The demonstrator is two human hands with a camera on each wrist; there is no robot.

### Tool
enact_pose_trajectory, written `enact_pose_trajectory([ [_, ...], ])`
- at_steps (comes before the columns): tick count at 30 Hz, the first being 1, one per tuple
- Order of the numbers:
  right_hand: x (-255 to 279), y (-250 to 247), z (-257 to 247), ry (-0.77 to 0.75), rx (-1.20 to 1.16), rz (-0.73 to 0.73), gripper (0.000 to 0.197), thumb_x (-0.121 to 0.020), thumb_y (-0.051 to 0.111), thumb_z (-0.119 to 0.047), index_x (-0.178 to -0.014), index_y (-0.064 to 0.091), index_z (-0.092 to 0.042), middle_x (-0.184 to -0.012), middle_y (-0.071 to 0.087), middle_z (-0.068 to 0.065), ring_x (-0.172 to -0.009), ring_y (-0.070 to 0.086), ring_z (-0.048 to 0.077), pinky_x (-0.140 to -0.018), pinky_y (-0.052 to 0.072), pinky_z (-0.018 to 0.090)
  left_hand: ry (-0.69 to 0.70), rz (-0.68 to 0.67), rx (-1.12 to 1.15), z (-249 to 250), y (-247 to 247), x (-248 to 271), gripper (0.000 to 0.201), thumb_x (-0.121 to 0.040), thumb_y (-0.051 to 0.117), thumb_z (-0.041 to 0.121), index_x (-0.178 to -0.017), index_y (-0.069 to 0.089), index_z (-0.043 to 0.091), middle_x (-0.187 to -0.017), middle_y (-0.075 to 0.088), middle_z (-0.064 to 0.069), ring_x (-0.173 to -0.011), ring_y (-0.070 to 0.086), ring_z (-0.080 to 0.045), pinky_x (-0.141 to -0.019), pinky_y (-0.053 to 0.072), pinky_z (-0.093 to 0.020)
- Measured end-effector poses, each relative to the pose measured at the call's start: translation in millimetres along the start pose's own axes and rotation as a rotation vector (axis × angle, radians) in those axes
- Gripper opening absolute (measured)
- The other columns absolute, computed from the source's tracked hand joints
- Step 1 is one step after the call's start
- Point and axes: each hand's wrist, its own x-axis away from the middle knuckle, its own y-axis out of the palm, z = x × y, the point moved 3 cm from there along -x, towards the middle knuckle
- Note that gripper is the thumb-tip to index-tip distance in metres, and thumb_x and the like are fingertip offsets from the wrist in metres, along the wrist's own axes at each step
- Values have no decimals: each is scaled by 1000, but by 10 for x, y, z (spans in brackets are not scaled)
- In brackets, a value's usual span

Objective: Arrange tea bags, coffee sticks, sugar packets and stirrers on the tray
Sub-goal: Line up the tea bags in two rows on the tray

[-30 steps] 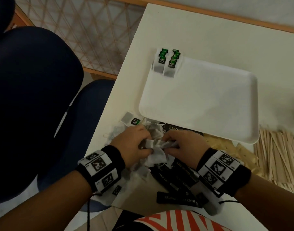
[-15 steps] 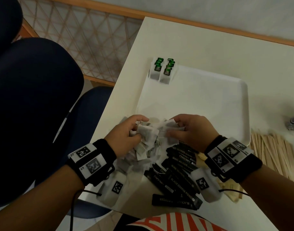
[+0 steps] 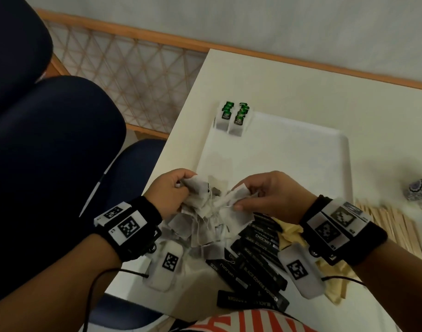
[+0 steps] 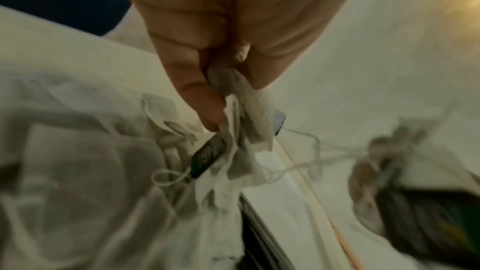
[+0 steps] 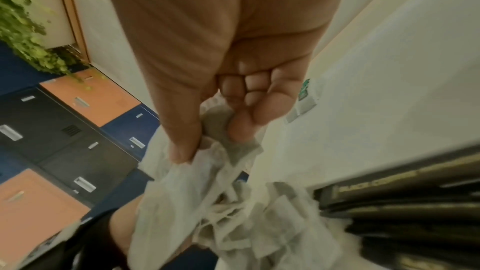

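I read "BLACK COFFEE POWDER" and "CHOCMET" on the black sticks (image 3: 255,264) at lower centre. My left hand (image 3: 168,195) and right hand (image 3: 269,196) each pinch tangled tea bags (image 3: 205,212) at the tray's (image 3: 301,164) near edge. Two bags (image 3: 231,118) sit at its far-left corner. Stirrers (image 3: 392,226) lie right on the surface (image 3: 301,92).

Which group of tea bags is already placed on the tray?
The two tea bags with green tags, side by side at the tray's far left corner. The others hang tangled between both hands.
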Motion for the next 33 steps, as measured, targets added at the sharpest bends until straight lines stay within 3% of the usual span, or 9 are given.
enact_pose_trajectory([
  [7, -319, 38, -89, -26, 155, 116, 16, -77, 77, -25, -92, 73, -22, -73, 65, -15, -63, 54, -8, -62, 42, 8, -68, -150, 193, 111, 257, -41, 38, -86, 43, -14, -95, 65, 16, -86, 63, -12, -63, 62, -22, -57, 52, -32],
  [9, -372, 45, -103, -58, 183, 162, 21, -76, 76, -24, -96, 71, -22, -83, 62, -12, -64, 52, -7, -60, 37, 5, -87, -164, 285, 124, 283, -54, 31, -87, 50, -11, -97, 65, 13, -87, 61, -14, -61, 61, -21, -54, 51, -29],
  [12, -443, 58, -94, -105, 196, 229, 40, -72, 79, -24, -109, 62, -29, -98, 56, -8, -66, 52, 0, -66, 44, 14, -103, -201, 431, 133, 310, -66, 34, -72, 66, -4, -104, 64, 8, -86, 64, -12, -64, 63, -20, -52, 52, -26],
  [15, -476, 96, -59, -87, 50, 293, 60, -66, 84, -20, -112, 48, -36, -104, 49, -6, -59, 58, 11, -65, 53, 28, -85, -275, 494, 172, 319, -91, 48, -68, 68, -4, -114, 59, 7, -89, 67, -9, -70, 67, -17, -55, 52, -26],
  [17, -488, 112, -31, -82, -4, 345, 55, -65, 84, -20, -97, 44, -38, -97, 48, -3, -57, 57, 14, -60, 52, 29, -60, -294, 496, 194, 323, -103, 50, -75, 67, -8, -118, 53, 12, -92, 67, -8, -75, 68, -17, -56, 53, -27],
  [21, -518, 115, -51, -128, 185, 264, 29, -75, 74, -16, -72, 51, -33, -72, 54, -10, -63, 53, 5, -58, 41, 14, -59, -292, 504, 140, 344, -139, 65, -73, 69, 2, -129, 46, 27, -100, 66, -5, -86, 68, -21, -63, 57, -36],
  [26, -437, 124, -69, -116, 74, 119, 1, -85, 68, -27, -85, 68, -28, -81, 67, -11, -78, 60, 1, -74, 49, 17, -83, -254, 497, 86, 372, -159, 32, -85, 63, 3, -113, 58, 17, -98, 69, -7, -85, 69, -22, -66, 56, -33],
  [30, -413, 160, -30, -83, 4, 70, 31, -68, 83, -27, -94, 67, -33, -91, 64, -13, -86, 63, 2, -82, 54, 24, -110, -199, 533, 40, 357, -192, 25, -91, 54, 1, -115, 55, 6, -96, 68, -13, -83, 68, -23, -62, 56, -31],
  [33, -430, 149, -15, -92, 51, 86, 23, -79, 74, -22, -98, 70, -32, -89, 64, -21, -89, 61, -2, -85, 51, 23, -109, -198, 553, 7, 345, -221, 22, -92, 53, 1, -114, 55, 4, -94, 66, -13, -79, 67, -21, -60, 56, -30],
])
